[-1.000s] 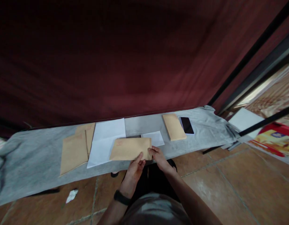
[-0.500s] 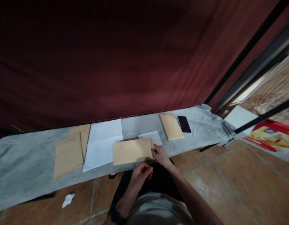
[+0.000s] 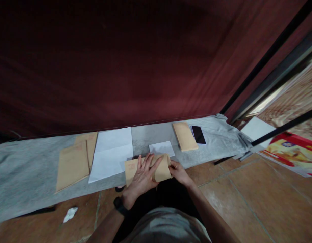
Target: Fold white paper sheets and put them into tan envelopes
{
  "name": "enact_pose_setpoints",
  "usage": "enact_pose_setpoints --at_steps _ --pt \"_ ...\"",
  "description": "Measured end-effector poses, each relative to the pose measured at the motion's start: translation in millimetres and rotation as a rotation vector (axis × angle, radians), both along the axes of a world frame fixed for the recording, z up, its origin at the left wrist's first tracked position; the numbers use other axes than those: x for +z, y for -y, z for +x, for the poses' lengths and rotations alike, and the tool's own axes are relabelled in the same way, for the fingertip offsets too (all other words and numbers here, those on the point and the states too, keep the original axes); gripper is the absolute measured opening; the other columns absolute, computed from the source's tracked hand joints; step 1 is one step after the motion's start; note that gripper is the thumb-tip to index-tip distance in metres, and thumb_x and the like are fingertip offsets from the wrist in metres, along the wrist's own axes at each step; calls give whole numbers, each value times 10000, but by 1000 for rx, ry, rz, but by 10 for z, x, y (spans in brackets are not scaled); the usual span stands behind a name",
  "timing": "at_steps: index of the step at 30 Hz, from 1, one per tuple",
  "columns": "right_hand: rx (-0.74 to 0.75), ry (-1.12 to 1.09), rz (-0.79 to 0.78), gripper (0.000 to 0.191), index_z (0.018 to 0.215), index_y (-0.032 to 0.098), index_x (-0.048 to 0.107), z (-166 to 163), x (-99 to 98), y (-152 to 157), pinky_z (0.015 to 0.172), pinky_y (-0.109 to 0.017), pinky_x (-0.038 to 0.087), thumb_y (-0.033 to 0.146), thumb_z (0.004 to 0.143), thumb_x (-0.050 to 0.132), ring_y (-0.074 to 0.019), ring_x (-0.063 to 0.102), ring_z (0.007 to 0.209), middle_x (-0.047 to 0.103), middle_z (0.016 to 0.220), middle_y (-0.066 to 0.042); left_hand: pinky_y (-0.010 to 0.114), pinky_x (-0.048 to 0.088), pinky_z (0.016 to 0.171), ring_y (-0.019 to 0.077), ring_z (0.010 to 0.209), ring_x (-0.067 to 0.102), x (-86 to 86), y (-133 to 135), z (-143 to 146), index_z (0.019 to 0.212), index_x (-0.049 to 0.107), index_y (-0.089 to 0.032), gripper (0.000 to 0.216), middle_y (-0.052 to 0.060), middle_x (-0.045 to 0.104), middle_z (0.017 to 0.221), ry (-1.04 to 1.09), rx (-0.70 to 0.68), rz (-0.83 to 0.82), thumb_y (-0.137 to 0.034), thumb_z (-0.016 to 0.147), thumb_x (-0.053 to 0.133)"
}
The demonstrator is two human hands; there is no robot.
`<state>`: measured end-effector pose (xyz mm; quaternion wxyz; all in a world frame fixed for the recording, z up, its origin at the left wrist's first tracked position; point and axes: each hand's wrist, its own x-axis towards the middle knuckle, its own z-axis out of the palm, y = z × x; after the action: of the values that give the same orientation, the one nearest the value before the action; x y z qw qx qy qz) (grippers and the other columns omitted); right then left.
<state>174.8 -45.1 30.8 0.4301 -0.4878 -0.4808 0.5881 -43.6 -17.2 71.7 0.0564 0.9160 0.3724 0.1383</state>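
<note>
The left hand [image 3: 143, 172] is spreading flat over an envelope [image 3: 163, 168], its fingers fanning apart and pointing away from the person, while the right hand [image 3: 178, 172] is pinching that envelope's right end between thumb and fingers. Both hands are working close together on this one envelope, which is lying across the front edge of the tabletop [image 3: 143, 140], straight ahead of the person; its right part is curving upward between the two hands, and its left end, bearing faint red print, is showing past the left hand. Whether its underside is touching the tabletop, I cannot tell. Just beyond it a small white slip [image 3: 162, 148] is lying flat. To the left a large white sheet [image 3: 111, 153] is stretching nearly from back to front, a crease running across it, its near right corner sitting by the envelope's left end. Farther left two brown envelopes [image 3: 72, 165] are overlapping, the nearer one partly covering the other. To the right a brown packet [image 3: 185, 136] is resting at a slant, and a phone [image 3: 198, 135] is lying just beside it, dark screen facing up. A grey cloth [image 3: 219, 138] is covering the tabletop, a dark red curtain [image 3: 135, 77] is hanging behind it, and the left wrist is wearing a black band [image 3: 120, 206].
</note>
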Motion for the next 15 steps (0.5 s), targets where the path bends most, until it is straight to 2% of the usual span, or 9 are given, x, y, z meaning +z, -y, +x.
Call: enact_pose_setpoints --at_steps 3,7,8,11,15 --pt "-121 102 7 282 924 197 682 -3 -7 8 605 -278 501 457 858 596 -174 613 657 675 758 -6 621 52 1220 381 1502 239 -21 16 28 1602 191 -229 1095 198 319 1598 13 28 0 -352 697 795" --pt "-386 459 217 214 956 207 685 76 174 50 812 -353 528 375 864 591 -224 654 863 702 968 -72 619 55 1219 384 1487 269 -43 8 65 1603 173 -223 1131 205 326 1591 15 60 -6 -369 678 806" --pt "-409 503 246 225 975 209 690 98 239 66 829 -356 522 373 888 563 -228 656 884 704 999 -82 618 54 1219 383 1489 267 -48 4 76 1603 171 -225 1137 207 317 1595 15 63 -5 -371 674 810" --pt "-284 453 232 276 1028 216 708 126 390 111 811 -338 526 365 936 495 -224 673 890 729 1002 -74 619 57 1218 387 1494 254 -72 -6 112 1603 170 -238 1152 203 286 1613 20 73 -4 -377 665 824" --pt "-151 306 133 307 1128 216 708 108 414 142 896 -361 526 318 894 538 -227 683 981 744 1065 -62 627 64 1216 400 1497 240 -104 -3 138 1603 184 -241 1141 196 275 1622 35 73 -11 -397 672 826"
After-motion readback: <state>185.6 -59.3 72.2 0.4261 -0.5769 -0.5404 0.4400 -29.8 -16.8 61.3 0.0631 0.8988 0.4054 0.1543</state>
